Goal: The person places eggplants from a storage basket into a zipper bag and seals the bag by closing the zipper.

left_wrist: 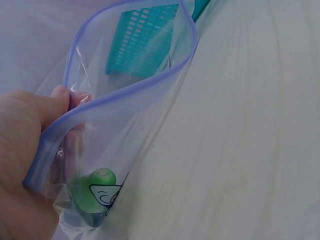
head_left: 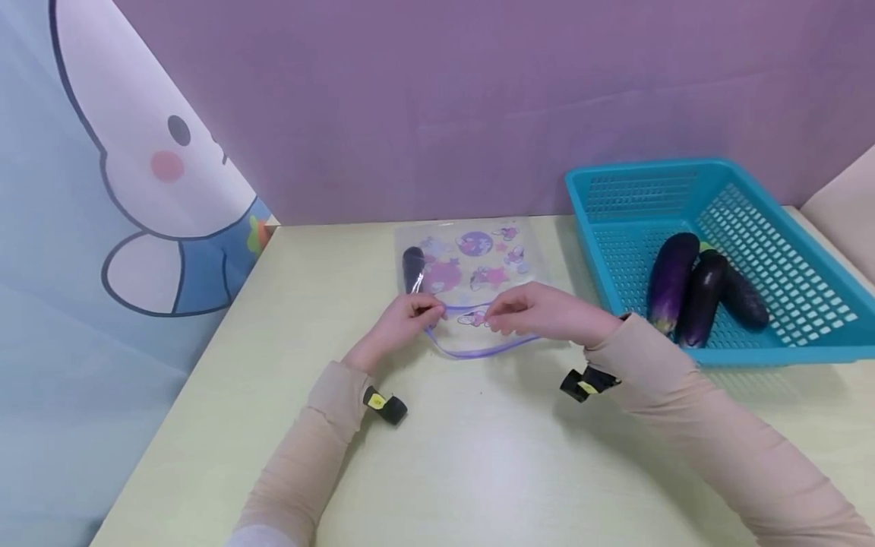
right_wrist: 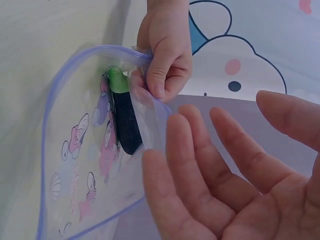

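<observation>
A clear zip bag (head_left: 472,266) with purple printed pictures lies on the table, its mouth spread apart and edged by a purple zip strip (left_wrist: 130,90). Inside, along its left side, is an eggplant (right_wrist: 127,117) with a green stem end. My left hand (head_left: 408,317) pinches the rim of the bag's mouth at the left corner between thumb and fingers. At the right side of the mouth is my right hand (head_left: 540,310), its fingers (right_wrist: 185,160) loosely bent and apart, with nothing between them and the thumb.
To the right stands a teal plastic basket (head_left: 591,228) with perforated sides, holding several eggplants (head_left: 704,296). A purple backdrop (head_left: 444,114) rises behind the pale table (head_left: 465,448). On the left hangs a light blue sheet (head_left: 82,395) with a cartoon character.
</observation>
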{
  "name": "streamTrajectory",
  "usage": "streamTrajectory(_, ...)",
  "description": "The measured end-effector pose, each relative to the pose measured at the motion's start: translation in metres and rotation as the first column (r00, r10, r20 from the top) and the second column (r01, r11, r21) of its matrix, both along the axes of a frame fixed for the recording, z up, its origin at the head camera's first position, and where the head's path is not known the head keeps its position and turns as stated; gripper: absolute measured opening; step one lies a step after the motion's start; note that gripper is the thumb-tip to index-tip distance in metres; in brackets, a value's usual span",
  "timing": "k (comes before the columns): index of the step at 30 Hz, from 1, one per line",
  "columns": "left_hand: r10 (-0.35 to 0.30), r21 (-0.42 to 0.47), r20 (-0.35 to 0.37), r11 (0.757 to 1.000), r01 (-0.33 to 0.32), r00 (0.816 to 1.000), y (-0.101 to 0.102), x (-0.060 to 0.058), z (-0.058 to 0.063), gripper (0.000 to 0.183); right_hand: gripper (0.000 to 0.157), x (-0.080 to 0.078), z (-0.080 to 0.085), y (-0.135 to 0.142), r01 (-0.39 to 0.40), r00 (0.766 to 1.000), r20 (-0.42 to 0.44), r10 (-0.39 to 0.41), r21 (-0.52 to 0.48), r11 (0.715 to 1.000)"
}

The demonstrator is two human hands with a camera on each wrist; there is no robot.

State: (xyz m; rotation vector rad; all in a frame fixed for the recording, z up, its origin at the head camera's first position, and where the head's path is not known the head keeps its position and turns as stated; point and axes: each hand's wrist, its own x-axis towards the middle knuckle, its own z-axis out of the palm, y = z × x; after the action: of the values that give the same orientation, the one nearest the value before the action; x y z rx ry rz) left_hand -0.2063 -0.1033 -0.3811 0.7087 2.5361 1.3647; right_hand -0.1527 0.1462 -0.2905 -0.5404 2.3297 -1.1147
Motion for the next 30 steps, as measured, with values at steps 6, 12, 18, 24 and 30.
streamTrajectory(6, 0.016, 0.003, 0.023, 1.0, -0.016, 1.0, 0.0, 0.002, -0.001, 0.017, 0.03, 0.0, 0.005, 0.002, 0.042, 0.999, -0.021, -0.042, -0.018, 0.999)
streamTrajectory(12, 0.016, 0.004, 0.019, 1.0, -0.016, 1.0, 0.001, 0.001, -0.002, 0.017, 0.034, 0.0, 0.018, 0.01, 0.086, 0.996, -0.023, -0.087, -0.021, 0.996)
streamTrajectory(18, 0.008, 0.007, 0.009, 1.0, -0.008, 1.0, 0.0, 0.0, -0.002, 0.017, 0.033, -0.004, 0.035, 0.012, 0.128, 0.991, -0.022, -0.129, -0.047, 0.991)
streamTrajectory(24, -0.001, 0.007, 0.014, 1.0, 0.001, 1.0, 0.001, -0.001, -0.002, 0.017, 0.034, -0.009, 0.045, 0.024, 0.181, 0.983, -0.024, -0.183, -0.071, 0.981)
streamTrajectory(30, 0.007, 0.003, 0.01, 1.0, -0.007, 1.0, 0.0, -0.002, -0.003, 0.017, 0.041, -0.018, 0.049, 0.044, 0.256, 0.966, -0.02, -0.258, -0.08, 0.963)
